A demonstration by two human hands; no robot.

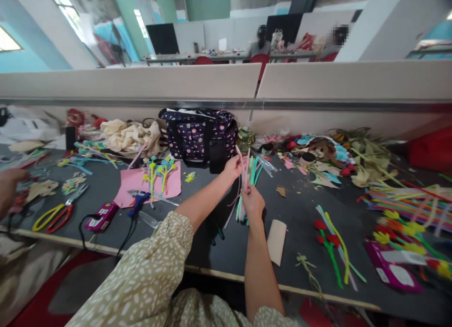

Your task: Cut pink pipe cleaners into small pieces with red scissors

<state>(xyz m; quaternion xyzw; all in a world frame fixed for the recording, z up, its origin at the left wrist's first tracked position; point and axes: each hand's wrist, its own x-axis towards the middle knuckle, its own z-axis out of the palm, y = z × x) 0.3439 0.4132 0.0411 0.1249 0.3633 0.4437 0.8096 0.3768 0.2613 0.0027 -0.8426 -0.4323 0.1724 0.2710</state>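
Observation:
Pale pink pipe cleaners (246, 169) stand between my two hands. My left hand (234, 168) pinches them near their upper part, and my right hand (253, 202) is closed round them lower down. Just behind lies a bundle of green, white and yellow pipe cleaners (255, 168) on the dark table (226, 251), partly hidden by my right hand. Loose lilac pipe cleaners (231, 215) reach down to the left of the bundle. A black phone (217, 156) leans on a patterned dark bag (189, 136) beyond my left hand.
Left are pink paper (127, 186) with pipe-cleaner flowers (155, 174), a blue glue gun (138, 201) and scissors (60, 211). Right lie a beige card (277, 241), red flowers (326, 242) and many coloured pipe cleaners (413, 202). Another person's hand (12, 181) is at far left.

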